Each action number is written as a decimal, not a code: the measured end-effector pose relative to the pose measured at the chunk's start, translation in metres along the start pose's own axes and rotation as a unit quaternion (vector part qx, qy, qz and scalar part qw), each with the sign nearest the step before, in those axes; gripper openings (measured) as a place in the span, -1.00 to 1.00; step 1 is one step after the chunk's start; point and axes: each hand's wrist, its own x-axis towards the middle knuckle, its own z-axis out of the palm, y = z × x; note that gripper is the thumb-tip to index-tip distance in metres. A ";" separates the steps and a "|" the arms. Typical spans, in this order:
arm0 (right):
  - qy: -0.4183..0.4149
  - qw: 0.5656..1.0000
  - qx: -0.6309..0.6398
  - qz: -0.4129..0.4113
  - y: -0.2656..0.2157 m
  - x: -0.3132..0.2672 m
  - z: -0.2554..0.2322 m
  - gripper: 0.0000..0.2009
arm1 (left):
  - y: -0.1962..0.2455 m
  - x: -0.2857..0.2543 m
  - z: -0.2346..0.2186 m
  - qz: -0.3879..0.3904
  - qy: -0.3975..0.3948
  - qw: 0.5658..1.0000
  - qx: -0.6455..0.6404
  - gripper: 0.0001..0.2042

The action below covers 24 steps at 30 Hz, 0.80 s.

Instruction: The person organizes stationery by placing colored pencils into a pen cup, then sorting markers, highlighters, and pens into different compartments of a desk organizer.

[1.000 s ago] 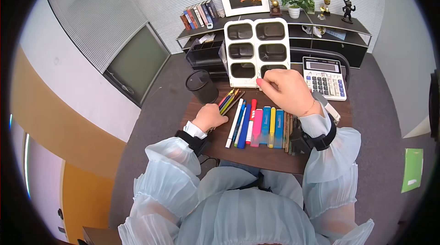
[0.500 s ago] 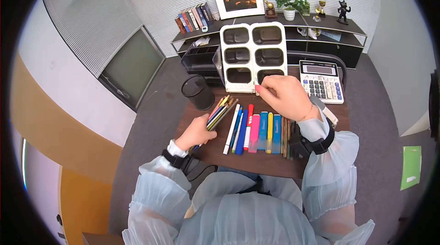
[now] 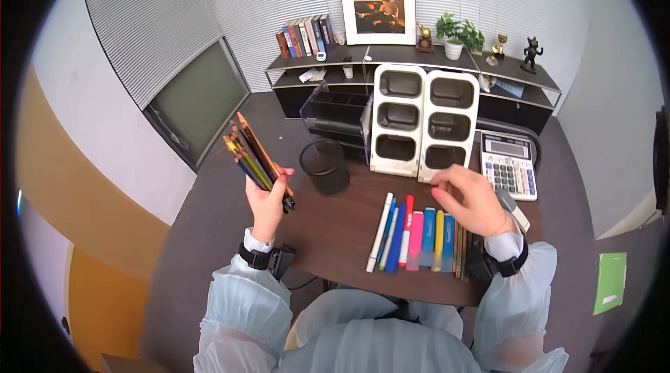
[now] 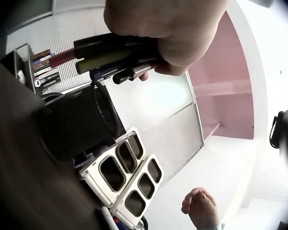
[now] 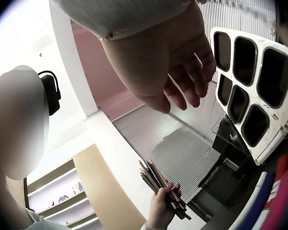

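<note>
My left hand (image 3: 266, 211) grips a bundle of colored pencils (image 3: 251, 153), raised left of the black mesh pen cup (image 3: 325, 172). The bundle leans, its upper ends pointing up and left. In the left wrist view, pencil ends (image 4: 101, 62) stick out of the fist close above the cup. My right hand (image 3: 476, 204) hovers at the foot of the white organizer (image 3: 421, 122), fingers loosely bent with nothing in them; its fingers (image 5: 187, 81) show in the right wrist view. Below it lies a row of pens, with a pink highlighter (image 3: 415, 240) and a red marker (image 3: 406, 230).
A calculator (image 3: 509, 170) is at the right of the brown table (image 3: 321, 233), with a grey-white object (image 3: 513, 209) below it. Brown pencils (image 3: 460, 251) end the row beside my right wrist. A dark clear-sided desk rack (image 3: 336, 118) stands behind the cup.
My left hand has lifted the pencil bundle off the table, up and to the left, tilting it more upright. My right hand stays near the organizer, while the head view has shifted.
</note>
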 end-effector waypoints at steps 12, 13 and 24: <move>-0.069 0.998 0.005 0.008 0.003 0.003 0.018 -0.89 | -0.081 0.059 -0.007 -0.202 -0.107 0.973 -0.037 -0.82; -0.068 0.998 0.008 0.009 0.004 0.002 0.018 -0.89 | -0.077 0.056 -0.004 -0.203 -0.109 0.973 -0.037 -0.82; -0.063 0.998 0.014 -0.012 0.006 0.001 0.014 -0.88 | -0.030 0.010 0.023 -0.226 -0.218 0.946 -0.084 -0.83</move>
